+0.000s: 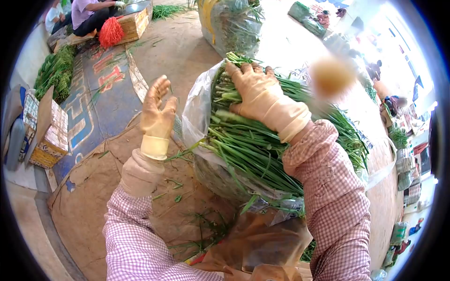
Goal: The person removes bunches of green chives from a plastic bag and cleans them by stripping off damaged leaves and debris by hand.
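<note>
**Red strings (111,32) and a greens pile (57,72) line the floor (171,40)**

At upper left, a person in a purple top (88,10) sits by a box (136,24), a pale glove (120,4) on one hand; the red strings hang against the box's side. Another person in a light top (55,18) is farther left, partly cut off. Loose greens (166,11) lie just beside the box.

The greens pile lies along the left edge of a blue sheet (86,117) with large lettering. Nearer, a patterned carton (52,133) stands at the sheet's left side. Wrapped bundles (305,21) sit at upper right, near a figure in red (323,18), too small for detail.
</note>
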`<act>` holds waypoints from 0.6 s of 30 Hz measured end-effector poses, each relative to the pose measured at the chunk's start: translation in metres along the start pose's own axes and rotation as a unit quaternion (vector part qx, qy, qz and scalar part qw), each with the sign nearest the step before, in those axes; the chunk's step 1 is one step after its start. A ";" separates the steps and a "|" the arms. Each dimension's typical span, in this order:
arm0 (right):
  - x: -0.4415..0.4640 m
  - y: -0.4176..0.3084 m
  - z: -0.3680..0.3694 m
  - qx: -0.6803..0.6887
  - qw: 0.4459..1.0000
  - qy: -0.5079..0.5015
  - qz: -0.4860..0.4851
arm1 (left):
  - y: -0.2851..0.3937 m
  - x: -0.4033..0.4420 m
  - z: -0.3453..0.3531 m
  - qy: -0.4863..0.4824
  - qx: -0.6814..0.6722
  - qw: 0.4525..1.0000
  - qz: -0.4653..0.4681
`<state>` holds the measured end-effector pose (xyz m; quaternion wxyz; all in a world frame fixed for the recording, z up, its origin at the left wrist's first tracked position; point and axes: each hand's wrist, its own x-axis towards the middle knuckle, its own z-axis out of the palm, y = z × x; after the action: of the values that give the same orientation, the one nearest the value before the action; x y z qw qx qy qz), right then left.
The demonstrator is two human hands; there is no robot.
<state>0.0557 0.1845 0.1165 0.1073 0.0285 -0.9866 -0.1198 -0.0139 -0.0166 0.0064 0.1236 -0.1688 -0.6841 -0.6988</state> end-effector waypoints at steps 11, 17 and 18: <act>0.015 0.021 -0.004 0.129 0.991 -0.031 -0.004 | 0.043 -0.011 0.034 -0.053 0.001 0.996 0.078; -0.001 0.062 -0.008 0.380 0.919 0.108 0.014 | 0.052 -0.020 0.030 -0.042 -0.001 0.997 0.068; -0.005 0.074 -0.010 0.437 0.888 0.137 0.027 | 0.055 -0.021 0.029 -0.036 -0.011 0.996 0.081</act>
<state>0.0603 0.2545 0.1431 0.2216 0.0624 -0.9148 0.3319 0.0292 0.0095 0.0484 0.1527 -0.2500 -0.6647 -0.6872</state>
